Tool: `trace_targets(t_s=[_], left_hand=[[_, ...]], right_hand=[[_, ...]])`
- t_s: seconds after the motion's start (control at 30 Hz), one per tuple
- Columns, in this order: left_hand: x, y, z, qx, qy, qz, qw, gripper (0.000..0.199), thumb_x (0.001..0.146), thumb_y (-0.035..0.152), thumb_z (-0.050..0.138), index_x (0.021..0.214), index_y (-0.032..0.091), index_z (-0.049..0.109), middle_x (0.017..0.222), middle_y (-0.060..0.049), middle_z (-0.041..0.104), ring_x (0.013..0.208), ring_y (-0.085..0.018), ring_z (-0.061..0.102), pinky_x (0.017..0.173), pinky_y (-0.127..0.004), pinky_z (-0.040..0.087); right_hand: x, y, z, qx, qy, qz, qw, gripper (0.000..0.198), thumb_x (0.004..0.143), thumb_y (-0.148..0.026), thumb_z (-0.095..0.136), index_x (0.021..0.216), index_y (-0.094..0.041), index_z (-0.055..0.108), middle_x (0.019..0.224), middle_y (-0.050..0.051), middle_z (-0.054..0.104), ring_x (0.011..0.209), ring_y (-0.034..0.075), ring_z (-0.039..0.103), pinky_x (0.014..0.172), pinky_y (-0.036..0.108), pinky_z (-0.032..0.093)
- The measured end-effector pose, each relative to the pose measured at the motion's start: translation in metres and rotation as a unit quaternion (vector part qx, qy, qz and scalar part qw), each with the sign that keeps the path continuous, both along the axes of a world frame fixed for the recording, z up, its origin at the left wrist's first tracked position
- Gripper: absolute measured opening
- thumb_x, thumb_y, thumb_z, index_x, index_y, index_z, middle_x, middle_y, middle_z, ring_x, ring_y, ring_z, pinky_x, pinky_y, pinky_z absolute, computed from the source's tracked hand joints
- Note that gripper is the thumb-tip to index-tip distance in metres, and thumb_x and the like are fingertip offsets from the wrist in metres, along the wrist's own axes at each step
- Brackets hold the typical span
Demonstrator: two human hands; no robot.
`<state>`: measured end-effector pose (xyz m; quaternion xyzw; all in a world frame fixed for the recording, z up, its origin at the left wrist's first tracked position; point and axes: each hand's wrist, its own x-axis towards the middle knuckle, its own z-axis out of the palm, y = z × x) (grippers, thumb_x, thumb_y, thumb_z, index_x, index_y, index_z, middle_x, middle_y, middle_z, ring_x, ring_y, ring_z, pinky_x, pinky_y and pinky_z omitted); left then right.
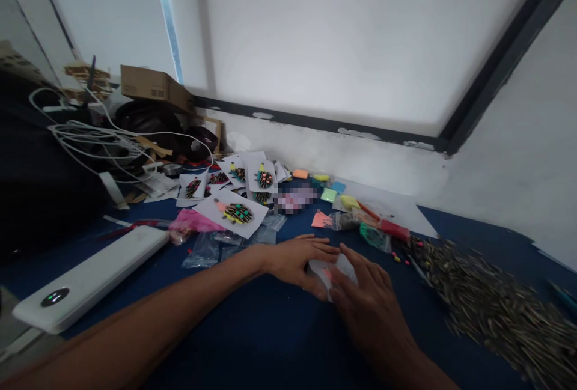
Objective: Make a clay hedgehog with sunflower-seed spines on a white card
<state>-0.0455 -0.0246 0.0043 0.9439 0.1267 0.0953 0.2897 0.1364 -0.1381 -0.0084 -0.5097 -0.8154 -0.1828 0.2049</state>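
Note:
A small white paper card point(347, 267) lies on the blue tabletop between my two hands. A pinkish-orange patch point(327, 273) shows on it, partly hidden by fingers. My left hand point(301, 261) rests at the card's left edge, fingers stretched out and thumb apart. From the right, my right hand point(367, 288) reaches over the card with its fingers spread, the tips touching it. Its fingers are a little blurred. Beyond my left hand lies a larger white card point(211, 210) bearing a hedgehog figure point(237, 213) of dark sticks, pink clay and green dots.
Seed-like sticks point(491, 300) form a heap at right. Coloured clay packets point(349, 202) lie along the back, near a red packet point(395, 231). More decorated cards point(262, 178) stand behind. A white power bank point(97, 276), tangled cables point(97, 134) and a cardboard box point(155, 86) are left.

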Motion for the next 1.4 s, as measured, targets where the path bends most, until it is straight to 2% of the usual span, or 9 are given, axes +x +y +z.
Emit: trace_targets(t_s=[0.1, 0.23, 0.33, 0.43, 0.6, 0.73, 0.93, 1.1, 1.4], left_hand=[[0.000, 0.001, 0.000, -0.001, 0.008, 0.004, 1.000, 0.077, 0.074, 0.053, 0.069, 0.140, 0.023, 0.041, 0.150, -0.009, 0.031, 0.142, -0.029, 0.020, 0.115, -0.049, 0.010], [0.000, 0.002, -0.004, 0.009, 0.011, 0.020, 1.000, 0.083, 0.073, 0.054, 0.070, 0.141, 0.018, 0.038, 0.152, -0.014, 0.025, 0.141, -0.029, 0.022, 0.115, -0.049, 0.010], [0.000, 0.002, -0.006, 0.014, 0.014, 0.018, 1.000, 0.085, 0.074, 0.058, 0.066, 0.143, 0.019, 0.036, 0.152, -0.013, 0.024, 0.142, -0.029, 0.021, 0.115, -0.049, 0.009], [-0.001, 0.002, -0.005, 0.024, 0.017, 0.016, 0.999, 0.084, 0.076, 0.062, 0.062, 0.143, 0.019, 0.035, 0.153, -0.012, 0.023, 0.142, -0.028, 0.019, 0.116, -0.047, 0.009], [-0.001, 0.001, -0.004, 0.034, 0.018, 0.009, 0.999, 0.085, 0.075, 0.062, 0.061, 0.142, 0.016, 0.037, 0.152, -0.014, 0.024, 0.142, -0.027, 0.020, 0.116, -0.044, 0.009], [-0.001, 0.001, -0.004, 0.030, 0.021, 0.013, 0.999, 0.084, 0.075, 0.060, 0.063, 0.142, 0.017, 0.037, 0.152, -0.013, 0.024, 0.142, -0.028, 0.020, 0.116, -0.046, 0.010], [-0.001, 0.002, -0.004, 0.034, 0.023, 0.010, 0.999, 0.083, 0.076, 0.062, 0.061, 0.143, 0.019, 0.035, 0.153, -0.012, 0.024, 0.142, -0.028, 0.019, 0.116, -0.047, 0.009], [-0.001, 0.002, -0.005, 0.032, 0.027, 0.019, 0.999, 0.087, 0.075, 0.064, 0.060, 0.144, 0.018, 0.034, 0.153, -0.012, 0.023, 0.143, -0.027, 0.019, 0.116, -0.044, 0.009], [0.001, 0.002, -0.007, 0.035, 0.032, 0.022, 0.999, 0.087, 0.075, 0.059, 0.064, 0.143, 0.013, 0.033, 0.152, -0.014, 0.025, 0.142, -0.027, 0.020, 0.116, -0.045, 0.010]], right_hand=[[0.011, 0.001, 0.001, 0.042, 0.009, -0.023, 0.999, 0.035, 0.092, -0.020, 0.039, 0.120, -0.018, 0.060, 0.129, 0.015, 0.056, 0.114, 0.028, 0.053, 0.089, 0.046, 0.042], [0.027, 0.002, 0.003, 0.063, 0.022, -0.051, 0.996, 0.034, 0.089, -0.014, 0.036, 0.110, -0.016, 0.063, 0.121, 0.015, 0.060, 0.109, 0.027, 0.055, 0.086, 0.043, 0.045], [0.030, 0.000, 0.003, 0.049, 0.018, -0.029, 0.998, 0.032, 0.088, -0.014, 0.039, 0.105, -0.020, 0.066, 0.122, 0.013, 0.059, 0.110, 0.028, 0.054, 0.085, 0.043, 0.045], [0.026, -0.002, -0.001, 0.031, 0.008, -0.006, 0.999, 0.030, 0.089, -0.019, 0.043, 0.108, -0.024, 0.066, 0.125, 0.012, 0.057, 0.111, 0.027, 0.054, 0.085, 0.043, 0.046], [0.023, -0.002, -0.006, 0.001, -0.014, -0.006, 1.000, 0.029, 0.092, -0.028, 0.044, 0.109, -0.026, 0.068, 0.129, 0.014, 0.055, 0.115, 0.030, 0.052, 0.088, 0.047, 0.044], [0.022, -0.004, -0.003, 0.019, -0.008, -0.003, 1.000, 0.030, 0.092, -0.029, 0.045, 0.112, -0.025, 0.067, 0.132, 0.014, 0.053, 0.115, 0.030, 0.052, 0.088, 0.046, 0.044], [0.020, -0.005, 0.000, 0.020, -0.016, 0.052, 0.998, 0.027, 0.091, -0.026, 0.048, 0.110, -0.027, 0.067, 0.130, 0.013, 0.054, 0.118, 0.029, 0.049, 0.090, 0.045, 0.043], [0.021, -0.003, -0.001, 0.023, 0.004, 0.042, 0.999, 0.029, 0.092, -0.027, 0.049, 0.117, -0.026, 0.064, 0.131, 0.013, 0.052, 0.116, 0.027, 0.050, 0.088, 0.043, 0.044], [0.008, 0.001, 0.006, -0.044, 0.001, 0.004, 0.999, 0.028, 0.094, -0.031, 0.045, 0.110, -0.029, 0.067, 0.139, 0.012, 0.046, 0.128, 0.030, 0.041, 0.096, 0.050, 0.039]])
